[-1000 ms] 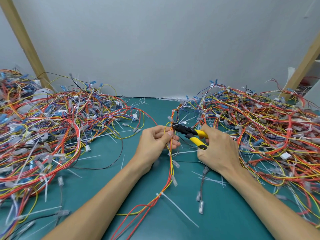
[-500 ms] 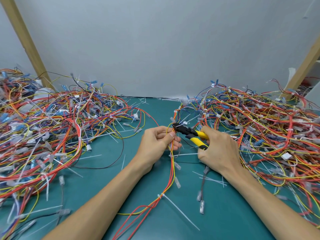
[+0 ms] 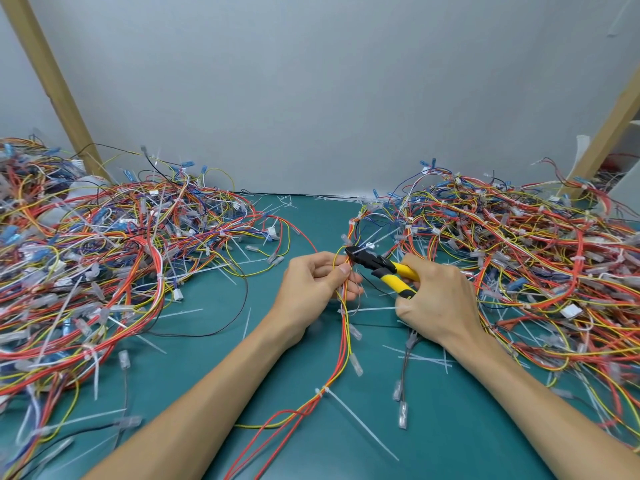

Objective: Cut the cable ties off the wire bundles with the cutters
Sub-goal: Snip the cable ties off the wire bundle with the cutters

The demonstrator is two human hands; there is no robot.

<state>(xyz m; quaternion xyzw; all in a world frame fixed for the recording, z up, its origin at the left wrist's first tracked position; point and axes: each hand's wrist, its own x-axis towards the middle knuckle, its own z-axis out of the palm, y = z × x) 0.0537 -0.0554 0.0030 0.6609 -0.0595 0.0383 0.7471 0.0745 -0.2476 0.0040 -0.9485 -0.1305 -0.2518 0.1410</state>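
1. While the left hand [image 3: 311, 282] pinches a thin wire bundle [image 3: 344, 336] of red, orange and yellow leads between thumb and curled fingers, the right hand [image 3: 436, 299] is wrapped around the yellow handles of the cutters [image 3: 375, 262].
2. The cutters' black head sits just beyond the left fingertips and touches the bundle right above the thumb. Whether the blades are biting on anything cannot be told.
3. Below the left fingers, the bundle runs toward the person across the green mat [image 3: 207, 344]. A white cable tie [image 3: 360, 426] is fastened around it there, well below the left palm, with its long tail slanting toward the right forearm.
4. Loose white tie offcuts [image 3: 420, 358] lie on the mat just below the right wrist.
5. A large wire heap [image 3: 104, 254] spreads out well to the left of the left knuckles.
6. A second wire heap [image 3: 526, 258] lies just beside the back of the right hand, on its outer side.
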